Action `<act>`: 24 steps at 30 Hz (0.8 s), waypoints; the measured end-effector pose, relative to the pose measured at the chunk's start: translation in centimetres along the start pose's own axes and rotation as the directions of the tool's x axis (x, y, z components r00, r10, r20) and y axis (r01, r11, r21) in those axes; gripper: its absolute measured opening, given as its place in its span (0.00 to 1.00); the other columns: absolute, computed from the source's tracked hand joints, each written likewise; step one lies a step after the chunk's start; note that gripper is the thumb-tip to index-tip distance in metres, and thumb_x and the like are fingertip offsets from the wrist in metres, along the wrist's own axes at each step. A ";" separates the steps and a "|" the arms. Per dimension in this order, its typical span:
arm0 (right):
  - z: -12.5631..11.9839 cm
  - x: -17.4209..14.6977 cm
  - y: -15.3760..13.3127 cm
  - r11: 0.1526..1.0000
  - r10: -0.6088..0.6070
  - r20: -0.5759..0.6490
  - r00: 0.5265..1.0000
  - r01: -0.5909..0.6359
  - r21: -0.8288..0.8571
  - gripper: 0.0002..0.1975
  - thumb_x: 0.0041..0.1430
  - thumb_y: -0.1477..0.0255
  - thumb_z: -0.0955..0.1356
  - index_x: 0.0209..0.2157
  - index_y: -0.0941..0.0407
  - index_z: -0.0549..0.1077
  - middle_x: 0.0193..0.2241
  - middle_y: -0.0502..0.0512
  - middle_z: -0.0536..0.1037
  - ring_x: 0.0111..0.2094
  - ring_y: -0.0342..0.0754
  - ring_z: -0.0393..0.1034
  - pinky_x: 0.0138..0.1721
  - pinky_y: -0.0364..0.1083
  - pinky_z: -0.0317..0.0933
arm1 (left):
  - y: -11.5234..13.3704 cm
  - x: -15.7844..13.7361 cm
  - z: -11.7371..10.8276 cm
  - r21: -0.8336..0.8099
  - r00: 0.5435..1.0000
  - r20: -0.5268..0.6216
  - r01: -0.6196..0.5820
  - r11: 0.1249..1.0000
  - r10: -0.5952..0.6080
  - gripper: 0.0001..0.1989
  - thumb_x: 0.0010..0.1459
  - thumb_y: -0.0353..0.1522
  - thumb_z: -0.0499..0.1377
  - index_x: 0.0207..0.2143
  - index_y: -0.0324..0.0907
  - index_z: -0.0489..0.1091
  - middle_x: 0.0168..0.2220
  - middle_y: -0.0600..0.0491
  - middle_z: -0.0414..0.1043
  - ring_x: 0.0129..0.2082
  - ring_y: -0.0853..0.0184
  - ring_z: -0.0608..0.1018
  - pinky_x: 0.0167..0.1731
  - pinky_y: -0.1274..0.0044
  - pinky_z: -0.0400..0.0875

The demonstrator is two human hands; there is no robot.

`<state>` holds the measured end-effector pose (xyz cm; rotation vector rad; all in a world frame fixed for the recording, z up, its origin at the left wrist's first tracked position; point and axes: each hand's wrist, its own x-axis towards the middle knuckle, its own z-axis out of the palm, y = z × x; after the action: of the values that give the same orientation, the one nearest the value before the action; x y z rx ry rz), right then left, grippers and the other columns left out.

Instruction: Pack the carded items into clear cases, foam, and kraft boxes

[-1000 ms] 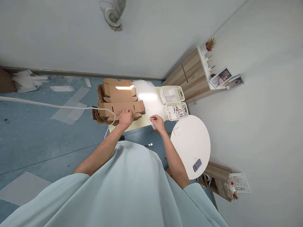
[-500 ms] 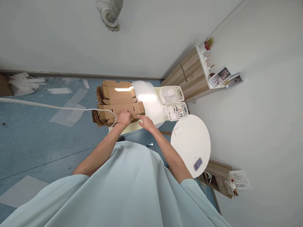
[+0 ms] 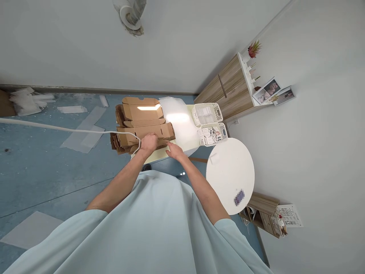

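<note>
The person's left grip point(image 3: 149, 143) rests on the stacked cardboard point(image 3: 142, 129), the right grip point(image 3: 175, 151) at its near edge.

The folded boxes point(image 3: 141, 112) are brown corrugated cardboard, mostly matt, with rough, layered edges. Beside them, the white sheeting point(image 3: 179, 127) looks like thin, smooth plastic, with a glossy glare. The perforated baskets point(image 3: 211, 122) appear to be moulded white plastic. The round table point(image 3: 228, 163) has a smooth, pale top; the cabinet point(image 3: 232, 83) shows streaked wood grain. The shirt point(image 3: 156, 228) is soft, matt cloth, and the blue floor point(image 3: 37, 163) looks scuffed and speckled.
</note>
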<state>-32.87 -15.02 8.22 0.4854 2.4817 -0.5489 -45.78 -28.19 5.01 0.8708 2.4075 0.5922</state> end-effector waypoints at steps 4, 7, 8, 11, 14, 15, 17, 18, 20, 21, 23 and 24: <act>-0.1 0.3 0.1 0.998 0.042 0.029 0.999 -0.043 0.039 0.24 0.69 0.72 0.67 0.64 0.53 0.72 0.60 0.61 0.81 0.61 0.63 0.77 0.59 0.57 0.74 | 0.2 -0.4 -0.5 -0.049 0.998 -0.026 -0.063 0.997 0.062 0.17 0.65 0.34 0.54 0.40 0.41 0.83 0.48 0.33 0.83 0.56 0.44 0.81 0.54 0.59 0.76; -0.1 0.6 0.2 0.995 0.070 0.045 0.997 -0.073 0.073 0.23 0.68 0.72 0.68 0.63 0.55 0.73 0.58 0.65 0.82 0.58 0.65 0.79 0.56 0.60 0.75 | 0.9 -1.0 -1.2 -0.078 0.994 -0.065 -0.087 0.993 0.082 0.19 0.65 0.31 0.52 0.43 0.41 0.84 0.50 0.34 0.83 0.56 0.43 0.81 0.55 0.57 0.75; -0.1 0.6 0.1 0.994 0.076 0.048 0.996 -0.079 0.079 0.22 0.68 0.72 0.68 0.63 0.55 0.73 0.58 0.66 0.82 0.58 0.66 0.79 0.56 0.60 0.75 | 1.3 -1.3 -1.6 -0.088 0.993 -0.084 -0.085 0.993 0.077 0.19 0.65 0.30 0.52 0.45 0.42 0.84 0.51 0.35 0.83 0.56 0.43 0.81 0.55 0.56 0.76; 0.2 0.7 0.0 0.993 0.085 0.052 0.995 -0.089 0.075 0.23 0.68 0.71 0.69 0.63 0.54 0.72 0.58 0.67 0.82 0.58 0.65 0.79 0.56 0.59 0.75 | 2.4 -1.9 -2.9 -0.097 0.987 -0.149 -0.066 0.993 0.052 0.21 0.67 0.31 0.51 0.50 0.44 0.83 0.51 0.38 0.84 0.55 0.43 0.82 0.52 0.57 0.77; 0.2 0.6 0.0 0.995 0.074 0.059 0.996 -0.078 0.056 0.24 0.68 0.72 0.68 0.65 0.53 0.71 0.60 0.65 0.82 0.59 0.64 0.79 0.55 0.57 0.75 | 3.6 -2.1 -4.6 -0.135 0.972 -0.226 -0.095 0.986 0.062 0.21 0.70 0.31 0.50 0.53 0.44 0.82 0.56 0.41 0.83 0.59 0.45 0.81 0.54 0.59 0.76; 0.2 0.5 0.0 0.996 0.067 0.062 0.996 -0.070 0.051 0.24 0.68 0.72 0.68 0.65 0.53 0.71 0.61 0.64 0.81 0.59 0.63 0.79 0.56 0.57 0.75 | 4.0 -2.1 -5.2 -0.158 0.965 -0.255 -0.108 0.982 0.065 0.22 0.70 0.31 0.50 0.55 0.44 0.81 0.58 0.42 0.82 0.60 0.46 0.81 0.56 0.59 0.76; 0.0 0.3 0.0 0.997 0.055 0.062 0.997 -0.059 0.056 0.25 0.68 0.73 0.68 0.65 0.53 0.71 0.63 0.64 0.80 0.60 0.63 0.78 0.57 0.56 0.75 | 4.7 -1.9 -6.4 -0.207 0.948 -0.312 -0.131 0.970 0.062 0.22 0.72 0.31 0.50 0.58 0.44 0.79 0.60 0.44 0.81 0.62 0.48 0.80 0.59 0.58 0.76; -0.1 0.3 -0.1 0.996 0.054 0.061 0.997 -0.058 0.066 0.25 0.68 0.73 0.69 0.65 0.53 0.72 0.63 0.64 0.79 0.61 0.63 0.78 0.57 0.57 0.74 | 5.0 -1.8 -6.9 -0.233 0.938 -0.340 -0.148 0.961 0.062 0.21 0.73 0.32 0.50 0.59 0.45 0.79 0.60 0.45 0.81 0.63 0.48 0.80 0.60 0.58 0.75; -0.3 0.2 -0.3 0.993 0.057 0.056 0.997 -0.062 0.096 0.25 0.67 0.73 0.69 0.64 0.54 0.72 0.64 0.64 0.79 0.61 0.64 0.77 0.58 0.57 0.74 | 5.6 -1.5 -7.7 -0.289 0.915 -0.396 -0.199 0.937 0.072 0.22 0.74 0.31 0.50 0.61 0.48 0.78 0.59 0.48 0.82 0.64 0.51 0.79 0.63 0.57 0.75; -0.4 0.1 -0.4 0.991 0.062 0.054 0.997 -0.068 0.118 0.25 0.66 0.73 0.70 0.64 0.54 0.73 0.63 0.64 0.79 0.61 0.64 0.77 0.59 0.57 0.73 | 5.9 -1.4 -8.1 -0.315 0.901 -0.425 -0.232 0.920 0.082 0.22 0.74 0.31 0.50 0.62 0.50 0.77 0.59 0.50 0.82 0.65 0.52 0.78 0.64 0.57 0.75; -0.8 0.0 -0.6 0.978 0.071 0.044 0.997 -0.078 0.193 0.24 0.65 0.73 0.72 0.62 0.54 0.75 0.62 0.63 0.80 0.62 0.63 0.77 0.61 0.56 0.72 | 6.5 -1.2 -8.8 -0.339 0.870 -0.477 -0.314 0.887 0.126 0.24 0.74 0.29 0.50 0.64 0.52 0.76 0.59 0.53 0.81 0.66 0.56 0.77 0.66 0.57 0.74; -1.2 -0.1 -0.5 0.964 0.072 0.030 0.997 -0.078 0.256 0.24 0.65 0.72 0.73 0.62 0.53 0.76 0.62 0.61 0.81 0.61 0.62 0.78 0.62 0.55 0.71 | 6.9 -1.1 -9.2 -0.331 0.849 -0.504 -0.362 0.871 0.161 0.24 0.74 0.29 0.50 0.65 0.51 0.75 0.60 0.53 0.81 0.66 0.57 0.77 0.67 0.57 0.73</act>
<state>-33.53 -14.92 9.32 0.6676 2.3722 -0.8461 -47.29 -26.21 16.23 0.9615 2.4145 1.5190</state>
